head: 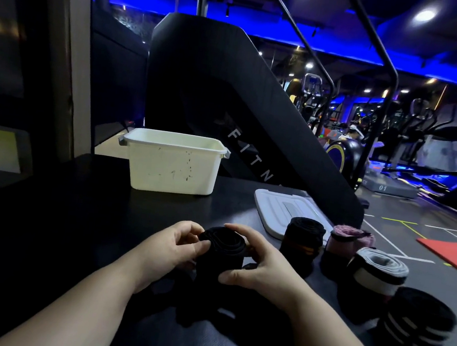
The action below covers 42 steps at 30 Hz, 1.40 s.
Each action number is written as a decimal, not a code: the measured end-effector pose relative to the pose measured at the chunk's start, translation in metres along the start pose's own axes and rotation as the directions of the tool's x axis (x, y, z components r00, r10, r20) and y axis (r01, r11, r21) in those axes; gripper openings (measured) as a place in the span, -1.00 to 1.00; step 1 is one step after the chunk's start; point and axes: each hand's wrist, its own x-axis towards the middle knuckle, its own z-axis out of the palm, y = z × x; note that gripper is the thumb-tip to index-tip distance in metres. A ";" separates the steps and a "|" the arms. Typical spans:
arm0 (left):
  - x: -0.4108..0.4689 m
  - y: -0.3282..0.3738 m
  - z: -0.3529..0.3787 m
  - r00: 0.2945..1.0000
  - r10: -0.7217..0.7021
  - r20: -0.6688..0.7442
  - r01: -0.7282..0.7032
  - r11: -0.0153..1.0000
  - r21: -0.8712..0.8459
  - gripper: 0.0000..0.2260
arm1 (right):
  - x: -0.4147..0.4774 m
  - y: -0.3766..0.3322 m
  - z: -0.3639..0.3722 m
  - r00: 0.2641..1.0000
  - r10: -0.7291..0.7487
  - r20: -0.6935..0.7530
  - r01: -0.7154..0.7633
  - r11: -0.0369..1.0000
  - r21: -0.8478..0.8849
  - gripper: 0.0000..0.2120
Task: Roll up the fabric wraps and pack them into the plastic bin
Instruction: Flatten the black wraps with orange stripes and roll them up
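Fingers of left hand (167, 248) and right hand (264, 268) clasp the black wrap (221, 246) — between them; upright.

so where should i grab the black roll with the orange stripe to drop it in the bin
Grip the black roll with the orange stripe round its curved side at mid-height. It stands on end, spiral up, so squeezing the side should keep the layers tight. Come from above and the left: the pink roll sits close on its right.

Gym: rows of exercise machines (421, 128)
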 end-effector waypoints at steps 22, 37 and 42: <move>-0.006 0.007 0.001 0.999 0.008 0.039 -0.009 1.000 0.019 -0.64 | -0.003 -0.004 -0.001 1.000 0.013 -0.011 -0.013 0.999 -0.030 -0.39; -0.002 0.007 0.003 0.999 -0.041 0.033 0.043 0.997 -0.058 -0.69 | -0.001 0.002 0.002 0.999 0.036 0.036 -0.036 0.999 0.009 -0.45; -0.003 0.010 0.005 0.999 -0.043 -0.009 0.042 0.997 -0.064 -0.73 | 0.001 0.006 0.004 1.000 0.026 -0.002 -0.026 1.000 0.013 -0.48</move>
